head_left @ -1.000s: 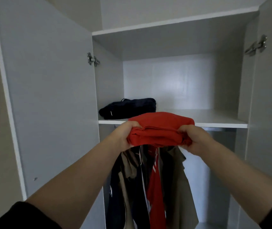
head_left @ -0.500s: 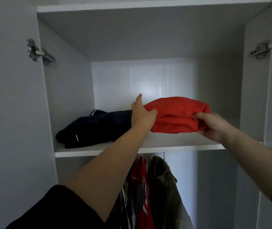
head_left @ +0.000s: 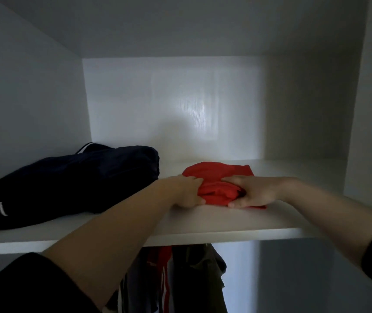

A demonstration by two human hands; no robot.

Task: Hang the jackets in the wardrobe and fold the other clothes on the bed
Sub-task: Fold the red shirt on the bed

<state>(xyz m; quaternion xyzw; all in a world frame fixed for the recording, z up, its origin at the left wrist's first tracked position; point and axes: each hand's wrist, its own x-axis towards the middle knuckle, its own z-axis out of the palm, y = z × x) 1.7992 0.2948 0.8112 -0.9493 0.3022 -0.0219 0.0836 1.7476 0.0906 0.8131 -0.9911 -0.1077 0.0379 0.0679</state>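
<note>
On the white wardrobe shelf (head_left: 237,219), seen from the head camera, the folded red cloth garment (head_left: 216,172) rests just right of the folded dark navy garment (head_left: 78,177). We judge this the putting-away step. Our left grip (head_left: 187,192) and right grip (head_left: 253,193) pinch its near edge, forearms stretched forward. Next, both must release without rumpling the fold.

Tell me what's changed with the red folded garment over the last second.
The red folded garment was carried up and forward from in front of the wardrobe onto the shelf, where it now rests to the right of the navy garment, apart from it. The left hand and right hand still grip its two ends. The navy garment has not moved, and the jackets hang below as before.
</note>
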